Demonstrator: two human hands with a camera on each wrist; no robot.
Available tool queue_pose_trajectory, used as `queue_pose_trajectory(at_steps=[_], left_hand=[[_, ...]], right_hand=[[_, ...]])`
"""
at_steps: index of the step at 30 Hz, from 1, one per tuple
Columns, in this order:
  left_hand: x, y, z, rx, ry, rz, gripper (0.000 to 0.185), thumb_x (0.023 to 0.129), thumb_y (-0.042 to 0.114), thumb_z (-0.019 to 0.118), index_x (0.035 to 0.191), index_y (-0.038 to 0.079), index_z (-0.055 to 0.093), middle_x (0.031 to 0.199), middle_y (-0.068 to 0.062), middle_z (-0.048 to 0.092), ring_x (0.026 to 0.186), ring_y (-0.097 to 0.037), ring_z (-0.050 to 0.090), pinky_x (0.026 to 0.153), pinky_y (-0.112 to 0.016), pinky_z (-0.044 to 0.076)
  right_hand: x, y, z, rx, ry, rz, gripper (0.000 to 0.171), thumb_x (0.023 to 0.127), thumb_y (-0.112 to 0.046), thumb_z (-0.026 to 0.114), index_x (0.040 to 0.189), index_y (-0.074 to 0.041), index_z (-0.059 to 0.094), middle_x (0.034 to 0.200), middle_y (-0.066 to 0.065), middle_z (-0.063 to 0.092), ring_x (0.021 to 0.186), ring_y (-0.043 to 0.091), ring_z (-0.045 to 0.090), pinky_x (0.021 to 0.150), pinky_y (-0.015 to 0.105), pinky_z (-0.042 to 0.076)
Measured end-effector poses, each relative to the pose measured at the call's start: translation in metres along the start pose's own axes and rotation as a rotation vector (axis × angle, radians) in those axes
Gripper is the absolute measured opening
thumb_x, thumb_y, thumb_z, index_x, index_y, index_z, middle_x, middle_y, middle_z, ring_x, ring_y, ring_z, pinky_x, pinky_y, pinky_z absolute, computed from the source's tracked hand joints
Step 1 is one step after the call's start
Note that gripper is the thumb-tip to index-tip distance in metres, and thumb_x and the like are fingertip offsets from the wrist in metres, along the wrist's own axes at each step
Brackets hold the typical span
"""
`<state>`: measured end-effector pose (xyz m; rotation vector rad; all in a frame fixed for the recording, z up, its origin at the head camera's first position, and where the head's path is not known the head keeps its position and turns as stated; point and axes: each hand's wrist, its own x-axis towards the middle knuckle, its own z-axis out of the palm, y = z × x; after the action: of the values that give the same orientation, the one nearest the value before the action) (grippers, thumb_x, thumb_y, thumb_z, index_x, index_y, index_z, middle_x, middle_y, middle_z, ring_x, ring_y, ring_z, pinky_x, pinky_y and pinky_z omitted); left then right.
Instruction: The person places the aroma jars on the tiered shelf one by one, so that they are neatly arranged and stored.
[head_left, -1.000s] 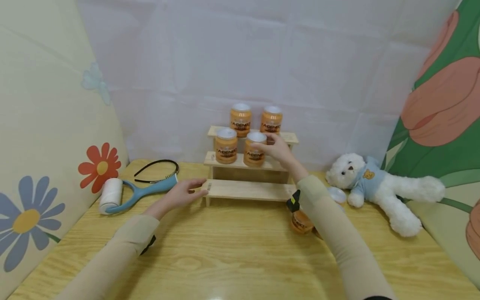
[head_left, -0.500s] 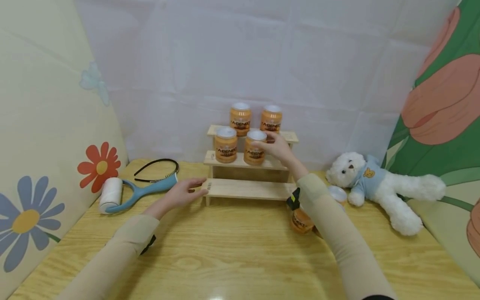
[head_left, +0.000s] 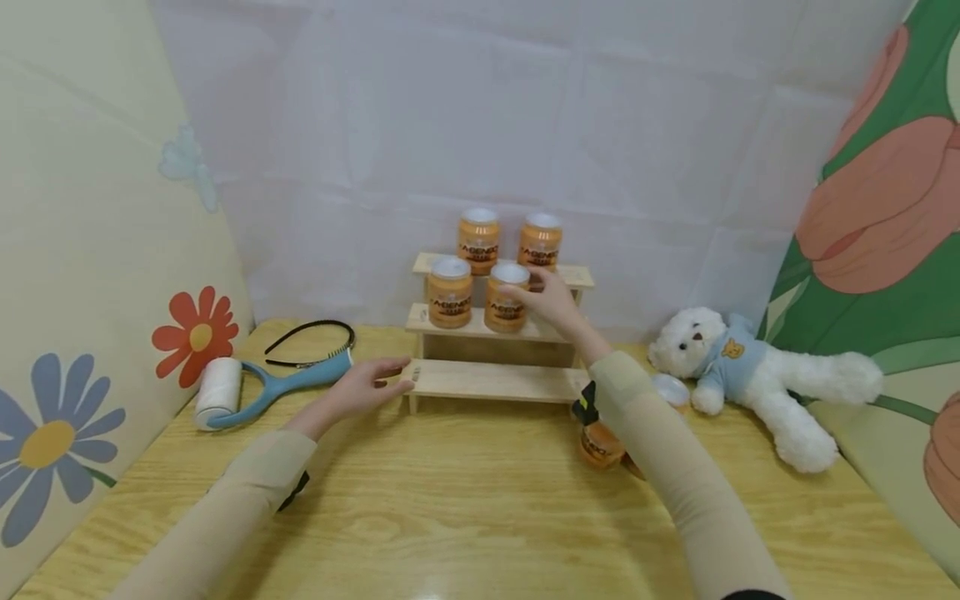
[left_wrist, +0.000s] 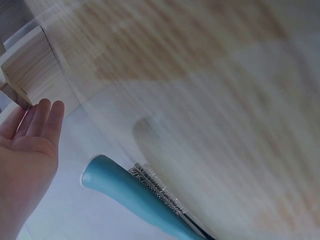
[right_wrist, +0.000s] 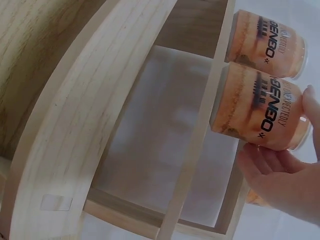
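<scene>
A three-step wooden shelf [head_left: 495, 379] stands at the back of the table. Two orange jars with white lids [head_left: 478, 240] [head_left: 539, 242] sit on its top step and two on the middle step. My right hand [head_left: 551, 304] grips the right middle jar [head_left: 506, 298] from its right side. In the right wrist view my fingers [right_wrist: 280, 175] curl under this jar [right_wrist: 260, 107], which stands on the step. The left middle jar [head_left: 449, 292] stands beside it. My left hand [head_left: 371, 383] lies open, fingertips at the left end of the lowest step [left_wrist: 30, 70].
Another orange jar [head_left: 597, 446] stands on the table, partly hidden by my right forearm, with a white lid [head_left: 670, 387] nearby. A white teddy bear [head_left: 750, 375] lies at the right. A blue lint roller [head_left: 247, 392] and a black headband [head_left: 311, 333] lie at the left.
Both hands and the jars keep their places; only the head view has shifted slightly.
</scene>
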<state>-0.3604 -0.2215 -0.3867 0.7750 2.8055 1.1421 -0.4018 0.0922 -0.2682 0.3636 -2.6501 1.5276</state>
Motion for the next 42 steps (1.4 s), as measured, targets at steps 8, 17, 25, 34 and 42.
queue_pose_trajectory(at_steps=[8,17,25,34,42], left_hand=[[-0.001,-0.001,0.004,0.0,-0.008,-0.023,0.064,0.094,0.036,0.057,0.141,-0.003,0.038,0.144,-0.022,0.039,0.129,-0.04,0.042,0.104,-0.051,0.041],[-0.004,0.001,0.001,0.011,-0.008,-0.038,0.063,0.095,0.035,0.055,0.142,-0.003,0.037,0.145,-0.022,0.038,0.13,-0.041,0.041,0.104,-0.052,0.04],[-0.003,-0.001,0.002,0.012,-0.004,-0.045,0.065,0.095,0.038,0.055,0.142,-0.002,0.036,0.145,-0.022,0.038,0.13,-0.041,0.041,0.105,-0.053,0.04],[-0.002,0.001,0.0,0.018,-0.008,-0.039,0.064,0.095,0.038,0.054,0.142,-0.002,0.036,0.145,-0.023,0.038,0.13,-0.041,0.04,0.104,-0.053,0.04],[-0.001,0.003,-0.001,0.014,-0.009,-0.037,0.064,0.095,0.037,0.055,0.142,-0.003,0.036,0.145,-0.023,0.038,0.13,-0.042,0.04,0.104,-0.054,0.039]], right_hand=[[-0.014,0.003,-0.014,0.004,-0.072,-0.014,0.072,0.087,-0.036,0.066,0.144,-0.006,0.035,0.143,0.015,0.042,0.13,0.03,0.042,0.106,0.042,0.042],[-0.039,0.008,-0.033,-0.052,-0.126,-0.039,0.064,0.091,-0.03,0.063,0.141,0.002,0.039,0.143,0.02,0.042,0.132,0.032,0.042,0.11,0.043,0.037],[-0.066,0.019,-0.049,-0.031,-0.132,-0.045,0.061,0.092,-0.032,0.06,0.142,-0.003,0.038,0.146,0.016,0.04,0.134,0.032,0.037,0.11,0.048,0.036],[-0.095,0.04,-0.062,-0.022,-0.085,-0.081,0.057,0.092,-0.033,0.061,0.14,-0.007,0.043,0.141,0.015,0.046,0.13,0.032,0.043,0.107,0.048,0.039],[-0.121,0.057,-0.077,-0.037,-0.058,-0.093,0.057,0.091,-0.037,0.061,0.139,-0.011,0.044,0.142,0.013,0.045,0.131,0.034,0.041,0.109,0.048,0.037]])
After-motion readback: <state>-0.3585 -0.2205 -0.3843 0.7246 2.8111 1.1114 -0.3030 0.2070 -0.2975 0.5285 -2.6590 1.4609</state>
